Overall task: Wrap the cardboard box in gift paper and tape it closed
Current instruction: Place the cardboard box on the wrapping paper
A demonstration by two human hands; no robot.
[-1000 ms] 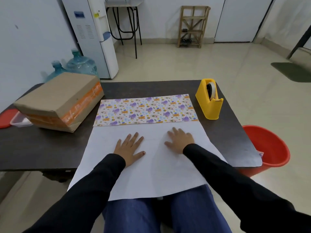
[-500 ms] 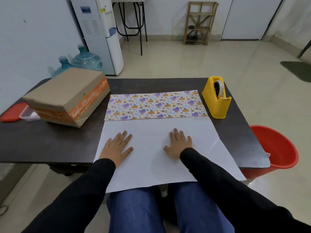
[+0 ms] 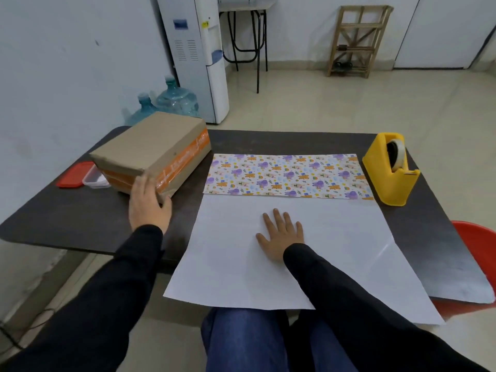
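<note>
Right hand point(image 3: 281, 234) is flat and spread wide on the white back of the gift paper point(image 3: 268, 264), I'd guess pinning the sheet so it doesn't slide off the table edge. Left hand point(image 3: 149, 202) is out to its own side, open palm against the near corner of the cardboard box point(image 3: 153, 149), not really gripping it. Box sits well left of the paper, long axis running diagonally away toward the far right. Tape dispenser point(image 3: 390, 170) waits beyond the right hand.

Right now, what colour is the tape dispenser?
Yellow; the tape dispenser shows best in the head view.
</note>
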